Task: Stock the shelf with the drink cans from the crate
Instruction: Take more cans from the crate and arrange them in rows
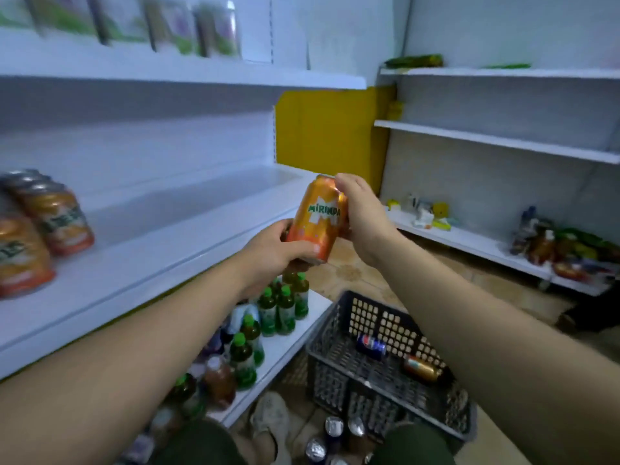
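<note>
Centre of frame: the fingers (307, 247) of the left hand (268, 255) were curled round the lower end of an orange Mirinda can (318, 218), with the thumb across its front. The right hand (364, 213) was grasping the can's upper end and right side. The can was tilted, its top leaning slightly to the right, and was held in the air off the right end of the white middle shelf (161, 236). At the left edge of the frame, blurred orange cans (50, 213) stood in a row on that shelf. Below the hands, green-capped bottles (285, 307) stood on the lower shelf (288, 344). At lower right, the grey crate (335, 377) sat on the floor, with a blue can (370, 345) and a gold can (423, 368) lying inside it. At bottom centre, several upright cans (333, 427) stood on the floor beside the crate.
</note>
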A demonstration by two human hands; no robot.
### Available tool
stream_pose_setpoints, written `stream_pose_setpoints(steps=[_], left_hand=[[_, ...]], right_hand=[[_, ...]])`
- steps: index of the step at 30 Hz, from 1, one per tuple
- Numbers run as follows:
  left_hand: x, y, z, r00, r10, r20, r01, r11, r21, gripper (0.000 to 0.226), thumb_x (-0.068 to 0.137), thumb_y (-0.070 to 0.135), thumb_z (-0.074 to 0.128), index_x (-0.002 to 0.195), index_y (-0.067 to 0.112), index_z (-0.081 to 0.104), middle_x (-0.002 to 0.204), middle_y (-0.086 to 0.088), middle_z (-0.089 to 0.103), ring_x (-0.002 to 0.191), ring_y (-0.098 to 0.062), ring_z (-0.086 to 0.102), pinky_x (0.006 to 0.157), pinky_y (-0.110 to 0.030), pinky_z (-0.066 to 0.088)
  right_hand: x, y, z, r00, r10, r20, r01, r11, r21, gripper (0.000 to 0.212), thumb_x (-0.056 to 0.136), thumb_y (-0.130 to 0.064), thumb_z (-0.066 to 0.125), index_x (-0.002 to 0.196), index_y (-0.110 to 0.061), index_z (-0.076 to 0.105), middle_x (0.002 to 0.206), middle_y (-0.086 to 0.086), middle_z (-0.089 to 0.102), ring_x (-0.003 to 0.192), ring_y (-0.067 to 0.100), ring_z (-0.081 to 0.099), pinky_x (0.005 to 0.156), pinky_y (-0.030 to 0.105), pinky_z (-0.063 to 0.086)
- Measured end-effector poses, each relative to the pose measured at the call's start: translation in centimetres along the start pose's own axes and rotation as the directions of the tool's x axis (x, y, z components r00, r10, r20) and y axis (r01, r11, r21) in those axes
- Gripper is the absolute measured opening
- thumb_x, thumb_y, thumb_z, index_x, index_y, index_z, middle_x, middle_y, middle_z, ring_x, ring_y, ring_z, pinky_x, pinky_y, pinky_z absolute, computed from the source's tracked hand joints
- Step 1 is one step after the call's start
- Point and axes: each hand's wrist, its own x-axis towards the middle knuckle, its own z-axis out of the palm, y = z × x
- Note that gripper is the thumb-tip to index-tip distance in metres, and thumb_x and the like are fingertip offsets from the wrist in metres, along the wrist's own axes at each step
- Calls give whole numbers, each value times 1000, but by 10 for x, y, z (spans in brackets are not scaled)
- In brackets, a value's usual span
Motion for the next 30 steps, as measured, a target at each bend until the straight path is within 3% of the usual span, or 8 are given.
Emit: stream_pose_setpoints(steps=[4, 7, 11, 16, 20, 24, 28, 30], left_hand=[[-44, 2, -40, 998, -50, -45, 48, 998, -44, 70, 62, 13, 73, 127, 10, 46, 116, -17, 62, 98, -31, 65, 84, -43, 55], [-68, 1, -66, 982, -38, -183, 44, 999, 29, 59, 77, 10, 74, 128, 15, 44, 112, -11, 64, 93, -26, 67, 79, -43, 55], [-97, 5, -106, 933, -13, -360, 62, 990, 123, 70, 66, 18, 81, 125, 21, 44, 108, -5, 62, 96, -23, 64, 84, -37, 55], [-137, -3, -155, 919, -114, -377, 96, 993, -67, 33, 86, 10, 63, 115, 21, 52, 110, -12, 66, 99, -27, 66, 81, -35, 53], [-160, -18, -188, 881, -113, -460, 215, 961, 177, 33, 88, 19, 63, 118, 26, 52, 119, 0, 62, 112, -20, 58, 87, -29, 48], [-182, -42, -227, 782, -52, -621, 478, 689, 545, 60, 87, 42, 63, 139, 19, 45, 141, -2, 49, 125, -19, 48, 97, -30, 41], [-200, -63, -258, 665, -39, -746, 709, 346, 614, 66, 88, 61, 48, 141, 22, 42, 146, -3, 44, 128, -23, 45, 104, -39, 39], [-205, -70, -269, 635, -70, -769, 766, 182, 616, 70, 89, 67, 36, 145, 25, 35, 152, -1, 35, 136, -23, 35, 111, -48, 27]], right_hand=[[-20, -17, 46, 983, -6, 185, 21, 997, -78, 23, 92, -29, 62, 113, -22, 60, 95, -1, 63, 80, 15, 64, 66, 32, 55], [-28, -23, 86, 969, -44, 243, 67, 994, -88, 34, 83, -37, 72, 111, -22, 60, 105, 5, 67, 88, 21, 68, 73, 38, 58], [-36, -30, 139, 931, -71, 358, 107, 991, -81, 40, 84, -37, 72, 116, -19, 56, 110, 7, 64, 93, 22, 67, 80, 40, 58], [-45, -29, 191, 790, 6, 613, 67, 993, -95, 28, 92, -22, 61, 118, -22, 53, 113, 10, 61, 95, 26, 64, 83, 43, 57], [-53, -18, 232, 764, -61, 643, 162, 982, -98, 35, 84, -18, 73, 113, -22, 53, 98, 3, 62, 84, 20, 65, 78, 40, 58], [-47, 3, 262, 801, -86, 592, 214, 965, -150, 46, 79, -26, 77, 114, -26, 48, 93, -9, 58, 88, 15, 63, 84, 40, 56], [-34, 24, 282, 842, -133, 523, 263, 947, -183, 47, 78, -28, 77, 112, -27, 46, 101, 0, 61, 93, 21, 63, 83, 48, 57], [-28, 30, 291, 849, -167, 501, 307, 928, -211, 47, 80, -29, 75, 117, -28, 46, 113, 3, 57, 102, 23, 60, 89, 44, 54]])
